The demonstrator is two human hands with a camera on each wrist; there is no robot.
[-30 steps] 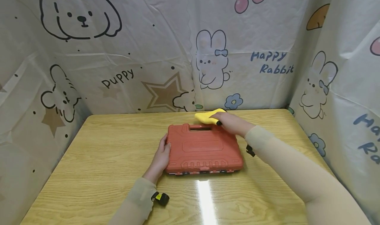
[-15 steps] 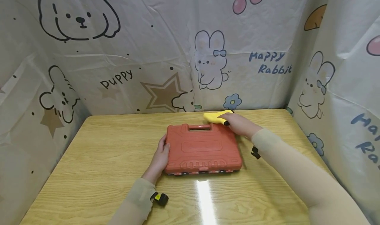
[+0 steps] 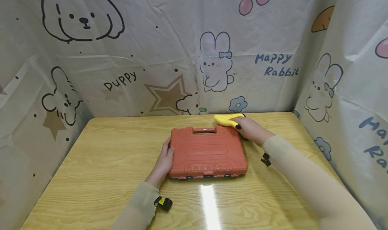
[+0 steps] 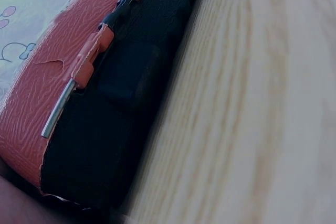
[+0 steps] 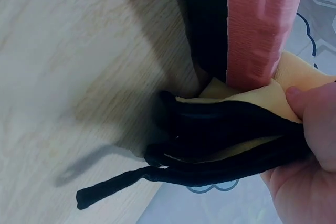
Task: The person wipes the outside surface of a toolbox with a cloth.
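Wooden table [image 3: 100, 162], cartoon-print sheet [image 3: 151, 55] behind (puppy, rabbit, star drawings)

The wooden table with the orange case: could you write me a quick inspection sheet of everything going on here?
Surface: wooden table, glossy, with a streak of light glare at the near edge.
Job's things: orange case lies flat and closed, handle toward the back; yellow cloth sits at its far right corner.
Clutter: nothing seen.
Hands: left hand rests against the case's left edge; right hand grips the cloth at the case's corner.
Cables: a black strap with a loose cord hangs by the right hand in the right wrist view; small black-and-yellow device on the left wrist.
Surroundings: cartoon-printed sheet with puppies and rabbits walls in the table on three sides.
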